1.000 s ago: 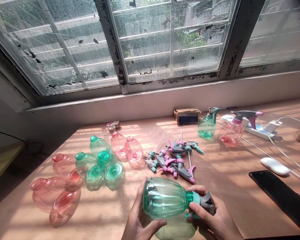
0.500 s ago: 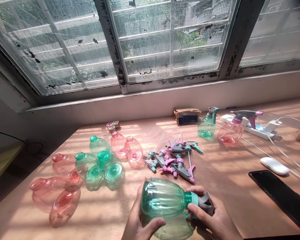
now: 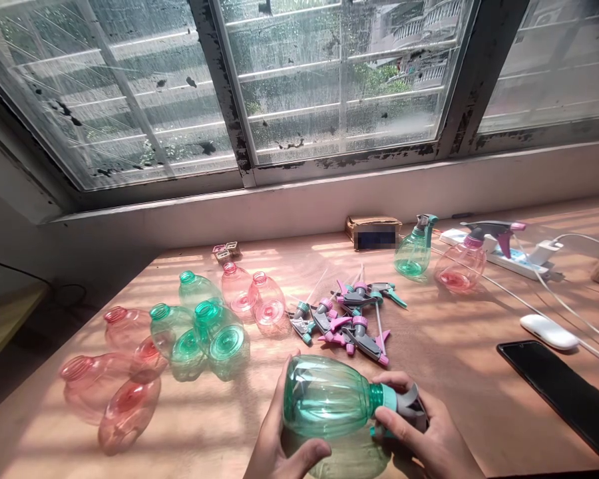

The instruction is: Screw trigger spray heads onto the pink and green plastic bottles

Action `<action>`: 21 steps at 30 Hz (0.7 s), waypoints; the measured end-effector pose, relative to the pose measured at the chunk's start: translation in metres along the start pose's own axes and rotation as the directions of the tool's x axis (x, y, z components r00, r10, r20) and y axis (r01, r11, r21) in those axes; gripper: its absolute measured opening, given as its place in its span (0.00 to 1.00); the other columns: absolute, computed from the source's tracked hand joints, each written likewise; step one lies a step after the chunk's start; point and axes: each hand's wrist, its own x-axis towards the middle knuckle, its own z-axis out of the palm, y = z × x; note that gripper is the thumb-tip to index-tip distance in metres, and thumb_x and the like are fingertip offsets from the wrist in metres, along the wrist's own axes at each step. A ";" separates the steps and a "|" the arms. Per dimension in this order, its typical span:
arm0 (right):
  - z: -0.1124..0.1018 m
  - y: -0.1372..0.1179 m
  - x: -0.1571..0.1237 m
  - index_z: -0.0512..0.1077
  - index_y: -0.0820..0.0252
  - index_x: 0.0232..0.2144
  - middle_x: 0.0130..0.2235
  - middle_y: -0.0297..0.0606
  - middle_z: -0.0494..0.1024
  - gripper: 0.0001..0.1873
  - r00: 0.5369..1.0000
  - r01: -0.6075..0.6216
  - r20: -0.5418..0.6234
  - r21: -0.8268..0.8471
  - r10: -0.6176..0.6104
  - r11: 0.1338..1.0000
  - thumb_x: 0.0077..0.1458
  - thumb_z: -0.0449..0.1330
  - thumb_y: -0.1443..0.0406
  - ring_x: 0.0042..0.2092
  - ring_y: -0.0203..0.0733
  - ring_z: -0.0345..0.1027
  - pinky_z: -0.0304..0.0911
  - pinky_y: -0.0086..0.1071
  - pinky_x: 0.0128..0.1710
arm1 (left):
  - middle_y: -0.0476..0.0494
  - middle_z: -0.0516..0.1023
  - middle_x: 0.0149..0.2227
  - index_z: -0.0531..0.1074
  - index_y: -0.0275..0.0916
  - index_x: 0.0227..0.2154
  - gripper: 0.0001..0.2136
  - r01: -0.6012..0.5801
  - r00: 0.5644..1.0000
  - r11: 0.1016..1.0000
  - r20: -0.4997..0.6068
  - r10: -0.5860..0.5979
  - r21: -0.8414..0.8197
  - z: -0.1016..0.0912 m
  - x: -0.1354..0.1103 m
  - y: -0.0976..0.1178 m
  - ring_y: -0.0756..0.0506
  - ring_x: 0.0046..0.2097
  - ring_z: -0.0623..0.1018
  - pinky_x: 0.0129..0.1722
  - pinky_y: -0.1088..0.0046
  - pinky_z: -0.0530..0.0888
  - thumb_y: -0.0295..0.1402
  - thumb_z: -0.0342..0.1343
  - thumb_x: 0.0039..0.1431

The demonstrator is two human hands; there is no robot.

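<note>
Both hands hold one green see-through spray bottle (image 3: 324, 398) lying on its side just above the wooden table (image 3: 459, 352). My left hand (image 3: 277, 442) wraps the bottle's body from below, thumb across the front. My right hand (image 3: 422, 436) is closed round the grey and teal sprayer head (image 3: 402, 402) at the bottle's neck. Just beyond lies a heap of loose sprayer heads (image 3: 347, 316) in pink, teal and grey.
Several bare green bottles (image 3: 204, 329) and pink bottles (image 3: 114, 386) lie at the left. Two bottles with sprayers fitted, a green one (image 3: 415, 249) and a pink one (image 3: 462, 263), stand at the back right by a power strip (image 3: 509, 256). A phone (image 3: 564, 392) and a white case (image 3: 549, 330) lie at the right.
The bottle has shifted only slightly in my hands; my left thumb has slid a little along its underside. Nothing else on the table has moved.
</note>
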 end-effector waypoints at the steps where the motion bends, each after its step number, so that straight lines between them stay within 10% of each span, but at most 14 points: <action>1: 0.000 -0.001 0.000 0.76 0.58 0.43 0.23 0.31 0.77 0.29 1.000 -0.007 0.002 0.007 0.007 1.000 0.43 0.75 0.49 0.26 0.44 0.73 0.63 0.35 0.29 | 0.39 0.61 0.72 0.57 0.49 0.70 0.45 0.006 1.000 1.000 -0.009 -0.006 0.020 0.000 0.000 0.000 0.27 0.71 0.60 0.71 0.49 0.55 0.47 0.70 0.52; 7: 0.001 -0.004 -0.001 0.76 0.57 0.43 0.23 0.30 0.76 0.27 0.999 -0.036 0.031 0.061 0.034 0.997 0.45 0.75 0.50 0.26 0.43 0.72 0.61 0.34 0.28 | 0.46 0.61 0.72 0.51 0.60 0.71 0.45 0.029 0.998 0.996 -0.063 -0.024 0.080 0.001 0.001 0.000 0.31 0.71 0.61 0.72 0.47 0.51 0.44 0.71 0.54; 15: 0.001 -0.003 -0.002 0.78 0.57 0.41 0.23 0.30 0.75 0.26 1.000 0.015 0.023 -0.026 -0.014 1.000 0.44 0.75 0.49 0.24 0.40 0.68 0.59 0.30 0.24 | 0.33 0.65 0.69 0.49 0.46 0.73 0.50 0.036 0.999 0.999 0.007 -0.036 0.008 0.002 0.000 0.006 0.26 0.71 0.61 0.69 0.47 0.59 0.50 0.69 0.53; 21: 0.000 -0.005 -0.002 0.79 0.57 0.40 0.24 0.30 0.76 0.25 0.999 -0.010 0.041 0.011 0.010 1.000 0.44 0.76 0.50 0.26 0.40 0.69 0.63 0.31 0.28 | 0.45 0.63 0.71 0.55 0.59 0.70 0.45 0.026 0.999 0.998 -0.042 -0.023 0.056 0.000 0.000 0.003 0.30 0.68 0.66 0.71 0.51 0.54 0.43 0.72 0.53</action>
